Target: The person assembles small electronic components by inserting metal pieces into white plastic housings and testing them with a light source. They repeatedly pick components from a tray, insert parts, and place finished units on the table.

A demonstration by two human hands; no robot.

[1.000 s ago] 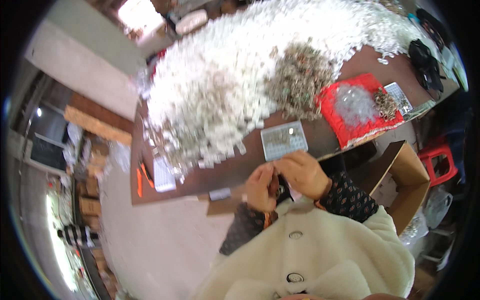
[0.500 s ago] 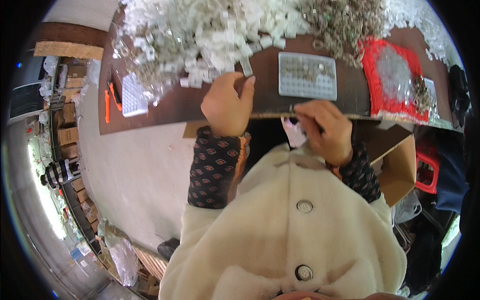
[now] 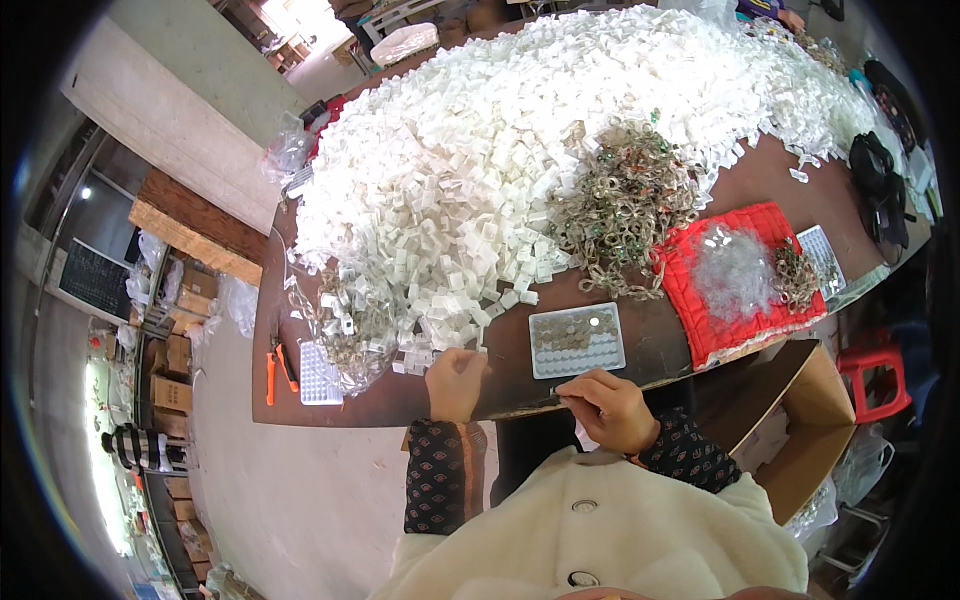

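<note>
My left hand (image 3: 456, 382) rests curled at the near table edge, its fingers against a few small white plastic pieces (image 3: 412, 358) at the foot of the huge white heap (image 3: 500, 170). What its fingers enclose is hidden. My right hand (image 3: 612, 408) is at the table edge just below a flat grey tray (image 3: 577, 340) filled with small round pieces. It pinches a thin, pale, bag-like piece that hangs under the fingers. Both forearms wear dark patterned sleeves under a cream coat.
A tangle of greenish rings (image 3: 622, 210) lies beside the heap. To its right, a red tray (image 3: 700, 320) holds clear bags and more rings. An open cardboard box (image 3: 800, 420) and a red stool (image 3: 880, 370) stand on my right. An orange-handled tool (image 3: 270, 365) and a small tray (image 3: 320, 372) lie far left.
My head has tipped up, so the whole table shows again. Both hands have dropped from over the table to its near edge, the left one now against the white pieces.
</note>
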